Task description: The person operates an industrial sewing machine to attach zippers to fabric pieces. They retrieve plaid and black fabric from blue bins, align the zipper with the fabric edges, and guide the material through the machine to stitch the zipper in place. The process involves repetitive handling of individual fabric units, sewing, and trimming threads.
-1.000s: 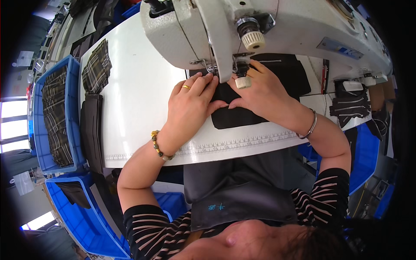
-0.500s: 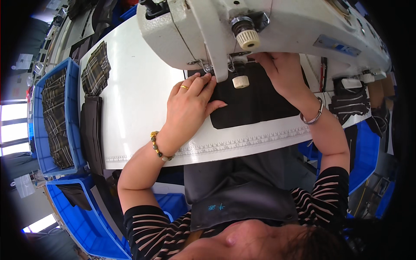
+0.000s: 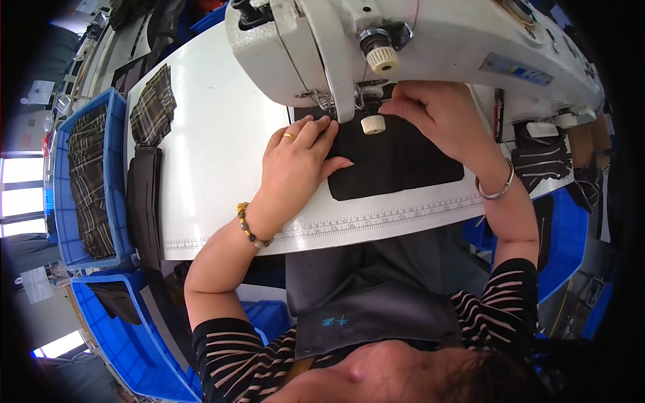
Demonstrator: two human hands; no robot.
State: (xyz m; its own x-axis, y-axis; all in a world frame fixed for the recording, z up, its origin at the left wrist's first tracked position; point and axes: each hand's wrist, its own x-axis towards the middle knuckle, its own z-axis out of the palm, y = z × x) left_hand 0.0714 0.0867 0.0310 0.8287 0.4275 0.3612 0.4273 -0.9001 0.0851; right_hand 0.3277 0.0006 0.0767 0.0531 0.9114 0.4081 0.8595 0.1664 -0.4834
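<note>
A black fabric panel (image 3: pixel 396 164) lies flat under the head of a white sewing machine (image 3: pixel 457 47). My left hand (image 3: pixel 299 158) rests on its left part, fingers stretched out and the thumb apart, with the fingertips close to the presser foot (image 3: pixel 329 107). Over the panel's far right part, my right hand (image 3: pixel 443 121) is closed, thumb and forefinger together just beside the ribbed cream knob (image 3: pixel 373 125). Whatever those fingertips may hold is too small to make out. The needle area is partly hidden by the machine head.
Plaid fabric pieces (image 3: pixel 153 107) and a dark fabric stack (image 3: pixel 144 201) lie at the table's left. Blue crates (image 3: pixel 121 245) stand beyond that edge. Pieces with zippers (image 3: pixel 543 161) sit at right. A printed ruler (image 3: pixel 396 218) runs along the near edge.
My right hand has drawn out from behind the machine head, so its pinched thumb and forefinger now show beside the knob. My left hand stays on the panel.
</note>
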